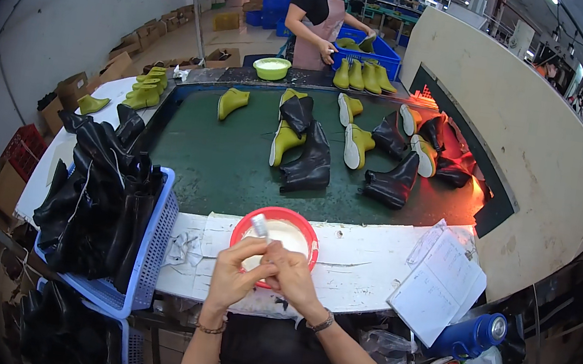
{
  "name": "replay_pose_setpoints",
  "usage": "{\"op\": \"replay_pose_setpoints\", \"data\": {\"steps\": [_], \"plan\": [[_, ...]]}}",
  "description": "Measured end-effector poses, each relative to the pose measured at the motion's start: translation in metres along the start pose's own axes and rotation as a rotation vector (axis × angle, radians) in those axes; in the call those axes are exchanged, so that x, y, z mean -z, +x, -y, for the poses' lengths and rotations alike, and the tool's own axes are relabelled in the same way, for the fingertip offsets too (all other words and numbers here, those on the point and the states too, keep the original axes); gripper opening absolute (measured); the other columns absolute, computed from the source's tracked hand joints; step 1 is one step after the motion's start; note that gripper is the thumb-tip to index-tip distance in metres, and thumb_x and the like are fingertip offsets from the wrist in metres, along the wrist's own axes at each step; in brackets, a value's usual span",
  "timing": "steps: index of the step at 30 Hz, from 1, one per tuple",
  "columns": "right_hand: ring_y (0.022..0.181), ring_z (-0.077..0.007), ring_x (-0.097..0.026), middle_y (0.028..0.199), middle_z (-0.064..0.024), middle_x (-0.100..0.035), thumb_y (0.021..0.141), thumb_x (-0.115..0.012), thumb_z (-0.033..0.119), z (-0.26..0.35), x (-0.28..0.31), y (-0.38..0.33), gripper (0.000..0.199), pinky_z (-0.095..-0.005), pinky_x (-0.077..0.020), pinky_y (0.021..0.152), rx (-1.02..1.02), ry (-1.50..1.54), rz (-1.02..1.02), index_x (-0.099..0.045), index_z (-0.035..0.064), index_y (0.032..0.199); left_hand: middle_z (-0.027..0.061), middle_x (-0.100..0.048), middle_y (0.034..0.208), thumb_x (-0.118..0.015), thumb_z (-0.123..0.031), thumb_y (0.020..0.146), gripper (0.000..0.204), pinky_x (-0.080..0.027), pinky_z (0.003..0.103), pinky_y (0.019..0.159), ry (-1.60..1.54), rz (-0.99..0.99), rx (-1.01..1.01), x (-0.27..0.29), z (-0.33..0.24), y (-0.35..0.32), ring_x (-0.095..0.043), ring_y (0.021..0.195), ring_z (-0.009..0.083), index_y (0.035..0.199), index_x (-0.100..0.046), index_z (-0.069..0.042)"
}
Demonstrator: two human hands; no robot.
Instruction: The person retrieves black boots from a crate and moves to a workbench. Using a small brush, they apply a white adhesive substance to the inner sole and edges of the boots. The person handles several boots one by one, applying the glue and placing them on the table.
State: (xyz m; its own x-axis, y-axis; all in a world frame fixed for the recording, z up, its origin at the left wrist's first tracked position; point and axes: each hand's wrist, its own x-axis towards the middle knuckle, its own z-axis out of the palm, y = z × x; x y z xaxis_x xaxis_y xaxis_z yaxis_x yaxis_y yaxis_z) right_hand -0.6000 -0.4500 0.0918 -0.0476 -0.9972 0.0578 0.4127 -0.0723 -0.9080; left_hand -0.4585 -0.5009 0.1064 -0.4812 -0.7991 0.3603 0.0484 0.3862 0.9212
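Observation:
Both my hands meet over the near rim of a red bowl (313,239) that holds a white, creamy liquid (289,235). From between my fingers a short brush (259,225) with a pale grey end points up and to the left. My right hand (293,279) is closed around its lower part. Pressed against the right fingers, my left hand (235,272) is also closed, its thumb and fingertips pinched together. Whatever the left fingers pinch is hidden.
A green conveyor belt (195,153) carries black boot uppers (309,161) and yellow-green boots (233,103) toward a red-lit opening (459,153). Blue baskets (151,252) of black uppers stand left. An open notebook (441,285) and blue bottle (467,335) lie right. Across the belt stands a co-worker (321,22).

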Motion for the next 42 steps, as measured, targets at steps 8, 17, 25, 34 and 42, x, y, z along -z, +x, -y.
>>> {"op": "replay_pose_setpoints", "data": {"steps": [8, 17, 25, 34, 42], "plan": [[0.068, -0.0091, -0.051, 0.08, -0.003, -0.061, 0.097, -0.066, 0.011, -0.002, -0.018, 0.002, 0.021, -0.0248, -0.0408, 0.059, 0.312, -0.343, 0.123, -0.071, -0.0005, 0.114, 0.0109, -0.07, 0.098, -0.069, 0.0, 0.09, 0.009, -0.053, 0.027, 0.075, -0.102, -0.338, 0.023, 0.031, 0.0, -0.021, -0.065, 0.083, 0.0135, 0.096, -0.072, 0.006], [0.064, -0.0068, -0.05, 0.074, -0.0015, -0.063, 0.097, -0.067, 0.013, 0.004, -0.027, -0.005, 0.018, -0.0251, -0.0389, 0.055, 0.309, -0.395, 0.095, -0.075, -0.0026, 0.095, 0.0084, -0.066, 0.105, -0.071, 0.002, 0.09, 0.023, -0.054, 0.025, 0.075, -0.352, -0.256, 0.123, 0.025, -0.008, -0.04, -0.064, 0.087, 0.0137, 0.112, -0.069, 0.009], [0.067, -0.0067, -0.051, 0.073, -0.0018, -0.06, 0.104, -0.056, 0.017, -0.004, -0.045, -0.006, 0.026, -0.0243, -0.0423, 0.06, 0.032, -0.174, 0.075, -0.072, -0.0038, 0.1, 0.0038, -0.057, 0.089, -0.07, -0.005, 0.093, 0.018, -0.049, 0.023, 0.063, -0.257, -0.357, 0.03, 0.013, -0.011, -0.043, -0.059, 0.073, 0.0097, 0.105, -0.069, 0.008], [0.062, -0.0193, -0.045, 0.072, -0.0108, -0.048, 0.098, -0.057, 0.005, 0.0, -0.062, 0.005, 0.016, -0.033, -0.0399, 0.058, 0.376, -0.602, 0.15, -0.057, -0.0033, 0.085, 0.0095, -0.055, 0.069, -0.05, -0.011, 0.103, 0.029, -0.039, 0.033, 0.055, 0.245, -0.782, 0.048, 0.007, -0.01, -0.029, -0.049, 0.063, 0.014, 0.077, -0.055, 0.002], [0.056, -0.0096, -0.044, 0.073, -0.0023, -0.052, 0.102, -0.057, 0.011, -0.005, -0.061, 0.001, 0.017, -0.027, -0.0349, 0.051, 0.107, -0.369, 0.121, -0.064, -0.003, 0.094, 0.0013, -0.063, 0.083, -0.04, -0.028, 0.111, 0.042, -0.046, 0.024, 0.063, -0.411, -0.485, 0.194, 0.025, -0.008, -0.026, -0.051, 0.07, 0.0056, 0.104, -0.069, 0.002]]}}
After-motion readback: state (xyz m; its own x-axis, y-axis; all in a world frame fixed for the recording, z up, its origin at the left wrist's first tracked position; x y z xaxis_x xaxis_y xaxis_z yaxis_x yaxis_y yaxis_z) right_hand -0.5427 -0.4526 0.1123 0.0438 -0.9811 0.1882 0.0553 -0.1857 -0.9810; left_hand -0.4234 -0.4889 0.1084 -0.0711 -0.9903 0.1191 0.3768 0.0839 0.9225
